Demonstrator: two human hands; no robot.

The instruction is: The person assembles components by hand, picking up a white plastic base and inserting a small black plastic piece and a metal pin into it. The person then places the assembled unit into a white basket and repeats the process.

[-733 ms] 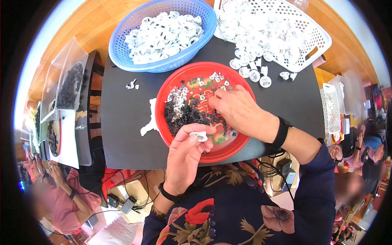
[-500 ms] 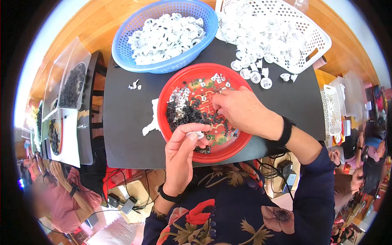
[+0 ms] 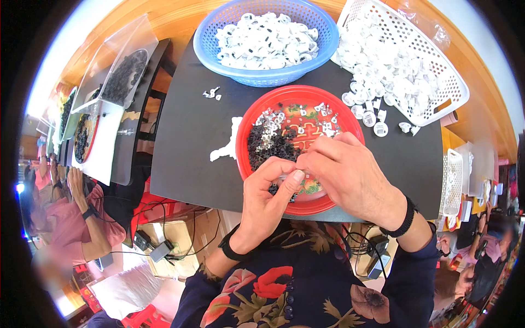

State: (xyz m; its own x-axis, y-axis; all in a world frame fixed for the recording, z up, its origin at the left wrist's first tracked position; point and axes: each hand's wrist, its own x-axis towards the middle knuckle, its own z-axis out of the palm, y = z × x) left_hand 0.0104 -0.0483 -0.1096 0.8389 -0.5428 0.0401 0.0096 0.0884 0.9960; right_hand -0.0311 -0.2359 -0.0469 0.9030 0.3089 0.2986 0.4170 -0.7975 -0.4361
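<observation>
My left hand [image 3: 268, 191] pinches a small white plastic part [image 3: 283, 176] between thumb and fingers, mostly covered by them. The bent fingers of my right hand [image 3: 353, 183] meet it at the fingertips; whatever they grip is hidden. Both hands are over the near side of a round red tray [image 3: 241, 136]. Inside lie a heap of small black pieces [image 3: 268, 145], shiny clear pieces [image 3: 272, 118] on top of it, and further small clear pieces [image 3: 330, 129] toward the right.
Behind the tray stands a blue basket [image 3: 268, 79] full of white parts. A white basket [image 3: 458, 98] at the far right holds more, some spilled [image 3: 380, 129] onto the black table [image 3: 186, 147]. A torn white scrap [image 3: 224, 152] lies left. Co-workers sit at both sides.
My right hand has left the loose pieces in the tray and come to my left fingertips. The view has shifted, so the table and baskets appear farther right.
</observation>
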